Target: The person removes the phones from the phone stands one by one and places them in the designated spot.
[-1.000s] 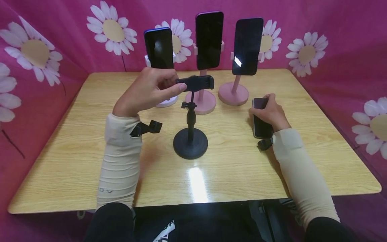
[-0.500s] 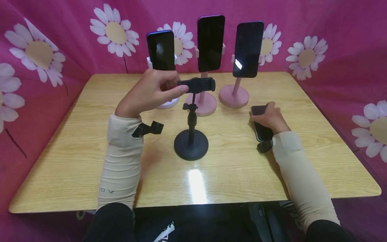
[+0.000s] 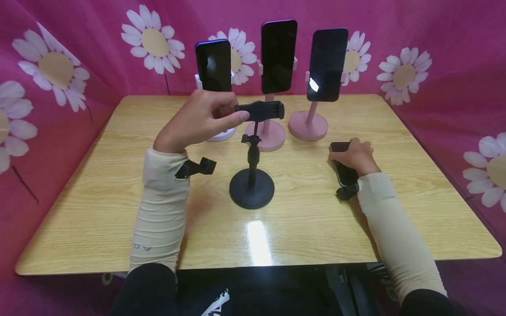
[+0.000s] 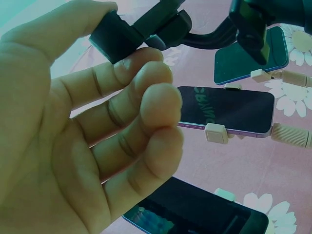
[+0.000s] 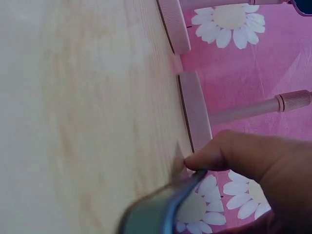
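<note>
My left hand (image 3: pixel 197 117) pinches the left end of a black phone clamp (image 3: pixel 264 110) between thumb and index finger. In the left wrist view, its other fingers (image 4: pixel 158 105) curl below the clamp without holding anything. That clamp tops a black phone stand (image 3: pixel 251 188), upright on its round base at mid-table. To the right, my right hand (image 3: pixel 357 157) grips a dark smartphone (image 3: pixel 344 173) across its width, thumb on the left edge. The right wrist view has the thumb (image 5: pixel 229 153) at the edge of the phone (image 5: pixel 168 207), whose near part is blurred.
Behind the black stand are a white phone stand (image 3: pixel 221 135) and two pink ones (image 3: pixel 269 136), (image 3: pixel 308 126), each carrying a phone. They stand along the back of the wooden table (image 3: pixel 99 210), before a pink daisy-print cloth (image 3: pixel 99 26).
My right hand has drawn the smartphone slightly toward the table's near edge. My left hand keeps its pinch on the clamp; the black stand stays in place. The head view has shifted a little.
</note>
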{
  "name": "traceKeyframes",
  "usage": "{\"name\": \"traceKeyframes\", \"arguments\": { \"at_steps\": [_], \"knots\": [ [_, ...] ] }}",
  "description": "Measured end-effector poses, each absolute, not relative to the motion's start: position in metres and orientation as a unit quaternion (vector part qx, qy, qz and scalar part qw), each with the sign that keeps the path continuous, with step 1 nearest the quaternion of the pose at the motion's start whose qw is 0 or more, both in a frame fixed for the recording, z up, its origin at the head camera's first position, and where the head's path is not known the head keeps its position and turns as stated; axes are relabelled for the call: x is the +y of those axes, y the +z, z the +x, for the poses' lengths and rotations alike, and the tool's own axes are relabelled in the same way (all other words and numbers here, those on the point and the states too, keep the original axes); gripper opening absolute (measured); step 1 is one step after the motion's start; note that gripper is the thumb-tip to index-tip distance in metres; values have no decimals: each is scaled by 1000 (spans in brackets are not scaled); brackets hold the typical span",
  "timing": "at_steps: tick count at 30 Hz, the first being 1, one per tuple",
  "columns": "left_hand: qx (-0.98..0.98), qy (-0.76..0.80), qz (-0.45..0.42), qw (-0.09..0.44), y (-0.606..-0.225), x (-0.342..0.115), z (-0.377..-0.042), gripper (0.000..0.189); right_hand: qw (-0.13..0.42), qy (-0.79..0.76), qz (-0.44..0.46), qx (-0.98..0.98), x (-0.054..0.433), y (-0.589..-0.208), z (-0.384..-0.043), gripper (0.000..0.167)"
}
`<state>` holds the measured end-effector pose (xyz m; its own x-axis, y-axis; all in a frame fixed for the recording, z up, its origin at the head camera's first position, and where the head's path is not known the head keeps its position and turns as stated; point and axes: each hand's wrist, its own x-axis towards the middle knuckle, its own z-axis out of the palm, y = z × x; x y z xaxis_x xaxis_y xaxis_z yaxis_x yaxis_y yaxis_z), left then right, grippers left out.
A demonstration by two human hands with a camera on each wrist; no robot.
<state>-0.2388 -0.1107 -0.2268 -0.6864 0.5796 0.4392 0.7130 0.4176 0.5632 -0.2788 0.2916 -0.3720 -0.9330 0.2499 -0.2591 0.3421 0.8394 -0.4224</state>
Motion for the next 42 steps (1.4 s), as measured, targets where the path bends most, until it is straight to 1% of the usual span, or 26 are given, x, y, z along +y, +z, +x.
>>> {"name": "traceKeyframes", "arguments": {
  "at_steps": [9,15,19,31,38,42],
  "knots": [
    [-839,-373,-387,89,-227,-111,-238,26,65,-226,157,959,295,-380,-281,88],
    [-842,-372,-382,82,-228,-111,-236,24,75,-230,167,956,292,-381,-279,87],
    [-843,-371,-382,79,-228,-112,-236,24,73,-227,168,956,291,-380,-278,87],
    [-845,-371,-381,56,-227,-115,-234,23,73,-237,163,955,290,-381,-279,92],
    [-852,-354,-378,72,-222,-122,-235,22,76,-236,167,954,295,-378,-278,95],
    [-865,-345,-356,76,-220,-134,-235,24,75,-238,167,954,296,-376,-278,96]
  ]
}}
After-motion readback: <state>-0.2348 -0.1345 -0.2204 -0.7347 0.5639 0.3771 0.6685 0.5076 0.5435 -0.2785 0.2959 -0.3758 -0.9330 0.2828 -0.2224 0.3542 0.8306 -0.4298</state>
